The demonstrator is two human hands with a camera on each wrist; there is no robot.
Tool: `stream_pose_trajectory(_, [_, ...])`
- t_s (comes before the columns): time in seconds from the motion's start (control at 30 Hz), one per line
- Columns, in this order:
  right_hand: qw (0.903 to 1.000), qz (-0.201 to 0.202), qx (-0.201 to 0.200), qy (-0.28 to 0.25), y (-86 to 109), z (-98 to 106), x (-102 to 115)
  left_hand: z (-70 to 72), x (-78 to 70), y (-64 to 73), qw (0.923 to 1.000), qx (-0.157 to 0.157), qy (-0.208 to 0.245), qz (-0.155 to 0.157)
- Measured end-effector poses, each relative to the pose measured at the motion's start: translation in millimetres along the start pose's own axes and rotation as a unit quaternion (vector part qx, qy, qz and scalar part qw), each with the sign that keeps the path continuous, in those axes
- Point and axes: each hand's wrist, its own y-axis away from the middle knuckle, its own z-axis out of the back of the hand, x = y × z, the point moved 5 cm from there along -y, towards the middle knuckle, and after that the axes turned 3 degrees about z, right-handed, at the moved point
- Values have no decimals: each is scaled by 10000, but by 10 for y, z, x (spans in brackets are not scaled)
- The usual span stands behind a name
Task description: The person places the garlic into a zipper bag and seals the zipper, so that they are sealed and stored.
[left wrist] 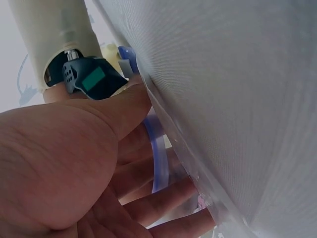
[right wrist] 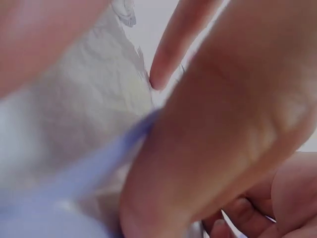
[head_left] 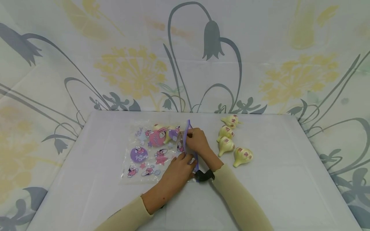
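A clear zip bag point(head_left: 162, 162) printed with pink and purple cartoon figures lies flat on the table, its purple-edged mouth facing right. Inside, near its top, a pale yellow garlic bulb point(head_left: 167, 137) shows partly through the print. My right hand point(head_left: 198, 140) pinches the upper part of the mouth, where the purple strip point(right wrist: 133, 136) is lifted and bowed. Lower on the mouth, my left hand point(head_left: 178, 170) holds the edge, the purple strip point(left wrist: 158, 163) running between thumb and fingers. Several garlic bulbs point(head_left: 226, 146) with reddish markings lie right of my right hand.
The white table point(head_left: 289, 179) meets a flower-patterned cloth backdrop point(head_left: 254, 73) behind and at both sides. A black wrist device point(head_left: 204, 175) sits at the right wrist, close to the bag's lower corner. The right forearm point(head_left: 240, 195) passes just below the loose bulbs.
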Motion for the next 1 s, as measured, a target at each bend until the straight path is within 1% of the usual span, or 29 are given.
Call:
stream_pose_trajectory(0.1, [9999, 63, 43, 93, 11, 29, 10, 6, -3, -2, 10000, 36, 19, 6])
stream_pose_trajectory(0.27, [9993, 143, 73, 328, 58, 90, 61, 9, -11, -3, 9997, 215, 61, 53])
stream_pose_trajectory(0.37, [9996, -2, -6, 288, 121, 149, 107, 9, -12, -2, 9995, 286, 79, 74])
stream_pose_trajectory(0.5, [9992, -329, -241, -56, 238, 269, 173, 11, -11, 0, 9994, 328, 56, 72])
stream_pose_trajectory(0.57, [9984, -393, -382, -168, 299, 342, 211, 10, -9, 0, 9991, 408, 61, 93])
stream_pose_trajectory(0.67, [9976, -353, -570, -164, 393, 445, 255, 10, -4, -7, 9981, 577, 144, 144])
stream_pose_trajectory(0.8, [9971, -109, -750, -86, 515, 563, 282, 3, 0, -16, 9963, 770, 316, 233])
stream_pose_trajectory(0.9, [9963, 68, -858, -19, 605, 654, 284, -4, 1, -17, 9951, 843, 414, 305])
stream_pose_trajectory(1.0, [9958, 82, -906, 47, 694, 749, 252, -9, 0, -15, 9946, 852, 483, 351])
